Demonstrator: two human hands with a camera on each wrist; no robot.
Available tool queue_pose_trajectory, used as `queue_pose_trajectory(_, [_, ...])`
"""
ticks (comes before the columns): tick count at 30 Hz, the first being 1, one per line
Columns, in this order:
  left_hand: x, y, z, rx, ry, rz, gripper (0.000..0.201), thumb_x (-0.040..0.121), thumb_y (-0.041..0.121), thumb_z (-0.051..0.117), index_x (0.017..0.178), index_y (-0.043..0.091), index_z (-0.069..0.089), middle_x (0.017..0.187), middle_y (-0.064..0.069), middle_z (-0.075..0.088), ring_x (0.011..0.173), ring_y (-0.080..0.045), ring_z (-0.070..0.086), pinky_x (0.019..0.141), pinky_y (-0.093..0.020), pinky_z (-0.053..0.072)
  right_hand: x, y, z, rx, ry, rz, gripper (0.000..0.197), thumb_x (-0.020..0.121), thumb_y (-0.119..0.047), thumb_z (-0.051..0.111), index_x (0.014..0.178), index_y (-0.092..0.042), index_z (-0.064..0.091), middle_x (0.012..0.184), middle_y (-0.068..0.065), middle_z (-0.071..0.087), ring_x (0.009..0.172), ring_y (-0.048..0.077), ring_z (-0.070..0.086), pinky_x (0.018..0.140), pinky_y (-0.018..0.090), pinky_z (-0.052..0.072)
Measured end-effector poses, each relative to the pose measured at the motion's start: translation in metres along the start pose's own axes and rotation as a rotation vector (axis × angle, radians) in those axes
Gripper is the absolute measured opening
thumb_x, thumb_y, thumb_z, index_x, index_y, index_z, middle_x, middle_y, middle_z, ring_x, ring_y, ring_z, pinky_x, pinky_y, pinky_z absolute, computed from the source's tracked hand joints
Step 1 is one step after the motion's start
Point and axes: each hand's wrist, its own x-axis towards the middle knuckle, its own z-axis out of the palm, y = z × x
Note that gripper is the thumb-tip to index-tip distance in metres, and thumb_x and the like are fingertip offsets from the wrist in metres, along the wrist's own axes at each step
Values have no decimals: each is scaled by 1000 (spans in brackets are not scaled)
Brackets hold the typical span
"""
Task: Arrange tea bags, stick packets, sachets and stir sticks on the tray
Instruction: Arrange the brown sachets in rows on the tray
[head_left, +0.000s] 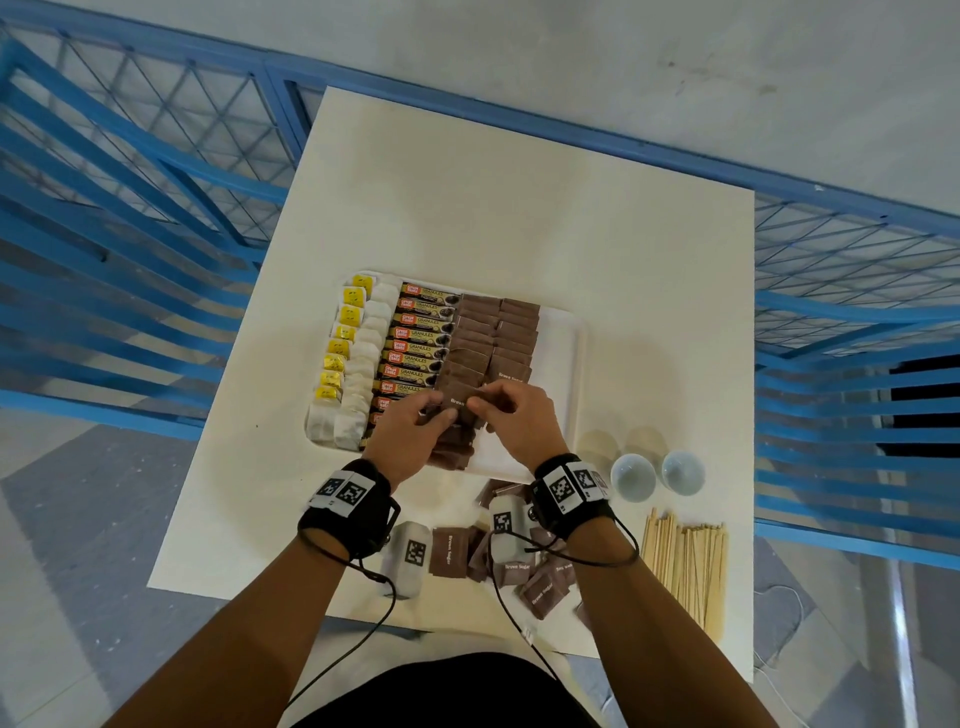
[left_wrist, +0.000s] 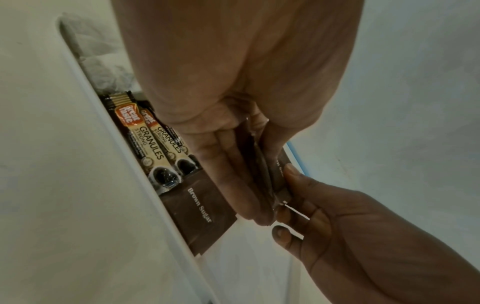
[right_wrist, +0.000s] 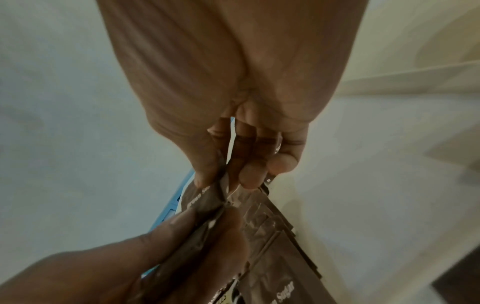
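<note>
Loose brown paper sugar sachets (head_left: 524, 566) lie nearest, off the white rectangular tray (head_left: 576, 364). Above its sachet rows, left hand (head_left: 410, 431) and right hand (head_left: 519, 421) pinch held sachets (head_left: 460, 402); next, probably laying one squarely.

The head view looks steeply down on the table (head_left: 519, 208) and tray (head_left: 579, 364). Each wrist view looks close along its palm; all share the brown sugar sachets (left_wrist: 200, 207).
</note>
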Motion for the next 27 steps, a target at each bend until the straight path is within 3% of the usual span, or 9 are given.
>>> queue_pose_trajectory(4, [2, -3, -1, 49, 10, 30, 15, 99, 16, 65, 113, 18, 69, 103, -9, 75, 94, -26, 75, 78, -54, 63, -3, 4, 2, 81, -36, 109, 24, 87, -34, 77, 103, -17, 70, 87, -1, 75, 68, 13, 71, 60, 22, 53])
queue_pose_trajectory(8, [1, -4, -1, 25, -19, -14, 19, 99, 14, 65, 117, 17, 66, 106, -9, 74, 90, -27, 77, 71, -56, 63, -5, 8, -4, 55, -29, 94, 12, 89, -25, 76, 96, -19, 70, 80, -3, 73, 62, 6, 68, 58, 15, 48])
queue_pose_trajectory(13, [-1, -4, -2, 29, -6, -47, 10, 101, 10, 62, 102, 15, 71, 101, -7, 70, 89, -25, 73, 68, -53, 64, 6, 21, -20, -47, 228, 196, 15, 88, -30, 76, 93, -16, 72, 84, -5, 72, 75, 16, 68, 71, 25, 52])
queue_pose_trajectory(18, [-2, -7, -5, 33, -12, -39, 12, 100, 10, 62, 103, 14, 72, 105, -9, 71, 91, -28, 74, 66, -54, 64, 14, 23, -18, -138, 268, 250, 16, 86, -29, 78, 91, -15, 73, 81, -6, 68, 79, 14, 63, 78, 25, 49])
queue_pose_trajectory(21, [-3, -7, -6, 29, -20, -26, 14, 100, 9, 62, 105, 15, 73, 109, -9, 70, 93, -29, 74, 65, -53, 64, 16, 22, -13, -135, 304, 272, 16, 84, -28, 79, 89, -16, 71, 77, -9, 67, 74, 9, 61, 65, 8, 43])
queue_pose_trajectory(23, [-4, -6, -7, 18, -19, -23, 15, 100, 8, 62, 103, 17, 74, 109, -10, 70, 92, -29, 74, 65, -52, 64, 17, 21, -11, -98, 346, 284, 18, 82, -27, 81, 90, -16, 69, 75, -10, 66, 72, 7, 61, 57, 3, 39])
queue_pose_trajectory(27, [-2, -6, -8, 9, -23, -18, 16, 100, 7, 62, 103, 16, 75, 107, -10, 73, 87, -28, 76, 66, -53, 64, 17, 22, -10, -66, 386, 293, 27, 82, -25, 82, 98, -14, 64, 77, -6, 68, 68, -3, 55, 61, -4, 36])
